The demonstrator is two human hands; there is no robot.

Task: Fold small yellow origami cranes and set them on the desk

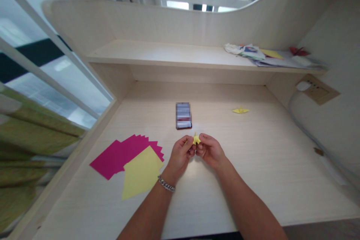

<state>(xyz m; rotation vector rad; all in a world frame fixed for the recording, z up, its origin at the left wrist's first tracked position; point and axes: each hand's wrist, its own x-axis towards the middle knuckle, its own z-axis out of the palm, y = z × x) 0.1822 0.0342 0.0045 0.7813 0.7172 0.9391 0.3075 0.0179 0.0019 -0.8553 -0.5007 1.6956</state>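
Observation:
A small piece of folded yellow origami paper (196, 139) is held between my two hands over the middle of the desk. My left hand (181, 152) pinches its left side, and my right hand (210, 151) pinches its right side. A pointed tip sticks up between the thumbs; the lower part is hidden by my fingers. Just beyond my hands lies a phone (183, 115) with a blurred screen. Left of my left hand, yellow paper squares (143, 174) partly cover a fan of magenta paper squares (120, 153).
A finished-looking yellow origami crane (240, 110) rests at the back right of the desk (267, 165). Papers (270, 54) and a red folded paper (299, 51) lie on the shelf (168, 54) above. A cable (303, 129) runs from the wall socket (317, 88) along the right side.

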